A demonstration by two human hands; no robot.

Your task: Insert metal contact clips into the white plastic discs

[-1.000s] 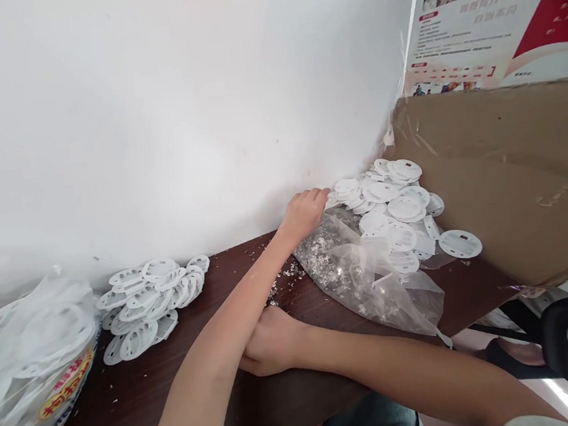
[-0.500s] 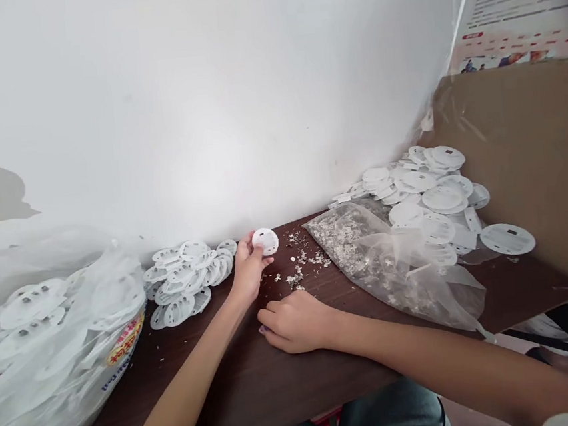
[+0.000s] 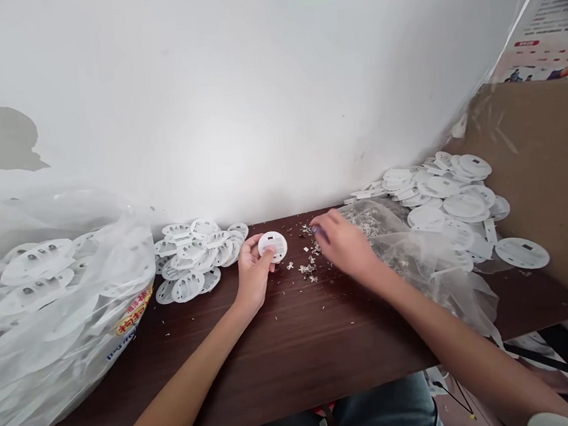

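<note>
Gripping one white disc (image 3: 272,247) between thumb and fingers of the left hand (image 3: 253,277), just beside the nearby pile of discs (image 3: 189,286), and holding the right hand (image 3: 343,242) with fingers curled low by the small metal pieces (image 3: 308,269), right next to the clear plastic bag (image 3: 375,221)! Probably selecting a single piece at this step, though impossible to tell whether pinching one or merely hovering with bent fingertips. Calling now, seemingly, for a fine, careful pinch on the right and a steady hold of the disc on the left.
</note>
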